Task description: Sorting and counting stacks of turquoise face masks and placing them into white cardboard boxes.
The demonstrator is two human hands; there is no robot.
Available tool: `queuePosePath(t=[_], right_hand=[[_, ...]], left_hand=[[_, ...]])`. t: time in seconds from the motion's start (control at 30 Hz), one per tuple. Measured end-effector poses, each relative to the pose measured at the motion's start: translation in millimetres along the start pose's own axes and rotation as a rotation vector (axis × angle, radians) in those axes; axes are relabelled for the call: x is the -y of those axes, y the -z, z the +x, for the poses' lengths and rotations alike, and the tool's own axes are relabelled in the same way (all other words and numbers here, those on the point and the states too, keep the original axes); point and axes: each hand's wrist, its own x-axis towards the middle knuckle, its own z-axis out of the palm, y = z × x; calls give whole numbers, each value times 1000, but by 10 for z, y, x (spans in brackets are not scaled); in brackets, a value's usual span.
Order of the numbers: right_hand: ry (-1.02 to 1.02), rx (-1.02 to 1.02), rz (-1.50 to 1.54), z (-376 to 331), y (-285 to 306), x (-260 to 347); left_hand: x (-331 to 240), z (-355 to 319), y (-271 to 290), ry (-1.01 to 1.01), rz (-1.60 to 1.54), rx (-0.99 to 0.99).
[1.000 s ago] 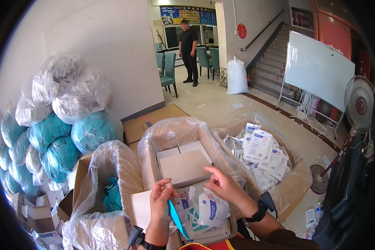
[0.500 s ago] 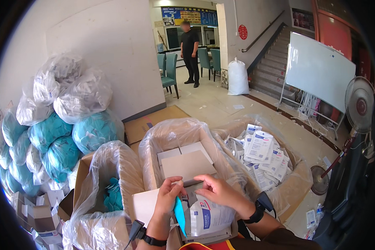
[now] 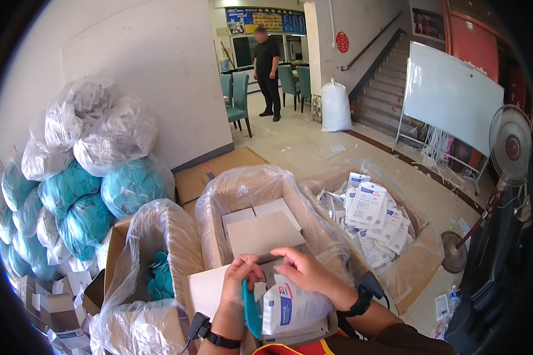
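Note:
My left hand is closed, its fingers curled over the upper end of a teal flat-folded face mask that hangs below them. Across from it, my right hand has its index finger stretched toward the left hand and its thumb apart, with nothing visible between them. A white printed pouch lies beneath the right hand and wrist, just right of the mask. Both hands are above an open carton, beside its pale cardboard flap. The fingertips of the left hand are partly hidden.
Ahead stands a plastic-lined carton holding smaller boxes. To its right, another lined carton holds white pouches; on the left, one holds teal masks. Stuffed bags pile against the wall. A fan stands right; a person stands far back.
The left hand has shifted slightly and its fingers curl more. The mask has turned, showing a darker, broader side. The right hand has moved a little left.

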Motion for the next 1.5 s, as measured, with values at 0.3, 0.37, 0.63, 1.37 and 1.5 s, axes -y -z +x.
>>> queuePosePath(t=[0.3,0.37,0.63,1.37,1.5], right_hand=[[-145,85,441,-44,-249,-208],[-154,82,431,-84,-332,-264],[-161,86,317,-115,-415,-394],[-12,51,-183,-242,-368,-536],[-2,55,-184,-238,-353,-554]], left_hand=[[229,-74,-115,42,-83,-48],[227,-49,-139,61,-66,-47],[348,-24,-40,106,37,-24],[329,-71,-115,42,131,-14],[338,-53,-99,48,147,-14]])
